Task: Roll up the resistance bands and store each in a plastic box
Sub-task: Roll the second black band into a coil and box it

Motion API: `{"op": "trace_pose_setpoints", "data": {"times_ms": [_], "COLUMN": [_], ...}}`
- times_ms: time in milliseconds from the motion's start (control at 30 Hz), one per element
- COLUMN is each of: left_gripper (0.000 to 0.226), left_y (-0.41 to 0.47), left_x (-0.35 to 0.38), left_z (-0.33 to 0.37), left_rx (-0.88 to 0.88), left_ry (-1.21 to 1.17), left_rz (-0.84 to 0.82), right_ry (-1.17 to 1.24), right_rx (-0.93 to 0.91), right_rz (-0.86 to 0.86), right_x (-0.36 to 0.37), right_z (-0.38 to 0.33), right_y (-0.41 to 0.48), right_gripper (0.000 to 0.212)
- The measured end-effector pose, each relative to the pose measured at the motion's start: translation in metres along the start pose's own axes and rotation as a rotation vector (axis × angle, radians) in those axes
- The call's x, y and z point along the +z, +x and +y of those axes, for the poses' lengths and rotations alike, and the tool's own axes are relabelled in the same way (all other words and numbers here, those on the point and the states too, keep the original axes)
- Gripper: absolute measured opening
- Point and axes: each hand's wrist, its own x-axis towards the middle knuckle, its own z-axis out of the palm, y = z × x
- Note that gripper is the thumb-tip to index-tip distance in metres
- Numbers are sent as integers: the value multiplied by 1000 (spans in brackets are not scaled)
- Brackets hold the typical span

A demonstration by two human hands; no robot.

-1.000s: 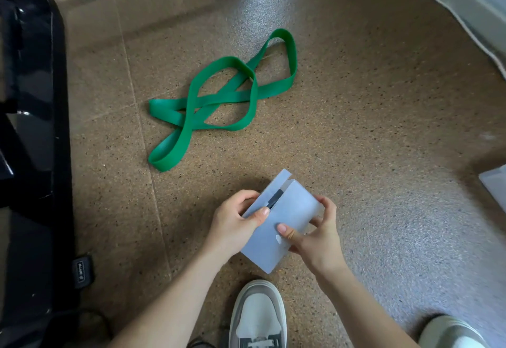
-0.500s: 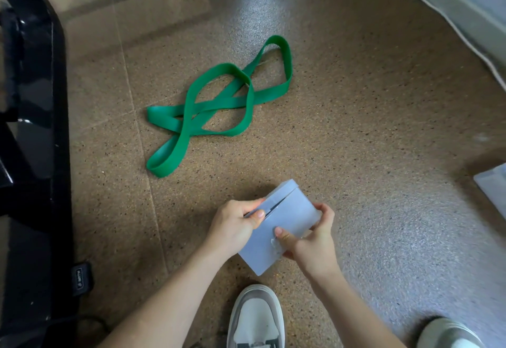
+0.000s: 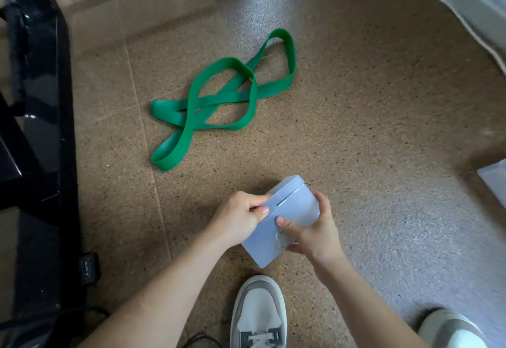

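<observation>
I hold a frosted grey plastic box [image 3: 294, 209] in the air above the floor, tilted, its lid nearly shut with only a thin dark slit showing. My left hand [image 3: 237, 217] grips its left edge, thumb on the lid. My right hand [image 3: 315, 231] grips the right side, thumb pressed on the lid and fingers wrapped round the far edge. What is inside the box is hidden. A green resistance band [image 3: 219, 98] lies unrolled in loose crossed loops on the speckled floor, well beyond the box.
A black glossy piece of furniture [image 3: 38, 128] runs down the left side. Another frosted box [image 3: 494, 180] peeks in at the right edge. A wall base and a pale cord [image 3: 465, 27] cross the upper right. My shoes [image 3: 258, 315] are at the bottom.
The lid's gap has narrowed from a wide dark opening to a thin slit. Both hands have tightened on the box, which stays in place.
</observation>
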Motion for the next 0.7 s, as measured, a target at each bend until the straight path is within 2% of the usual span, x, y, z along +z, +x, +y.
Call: {"op": "trace_pose_setpoints", "data": {"times_ms": [300, 400, 533, 700], "left_gripper": [57, 56, 47, 45], "left_y": [-8, -10, -9, -6], "left_x": [-5, -1, -1, 0], "left_z": [-6, -4, 3, 6], "left_rx": [-9, -12, -31, -31], "left_ry": [-72, -63, -79, -15], "left_rz": [-30, 62, 114, 182], "right_ry": [-144, -353, -686, -789], "right_rx": [42, -1, -147, -129], "right_rz": [73, 113, 175, 156], "right_x": [7, 10, 11, 15], "right_z": [-8, -12, -21, -27], "right_y": [5, 4, 5, 5], "right_gripper": [81, 84, 87, 86]}}
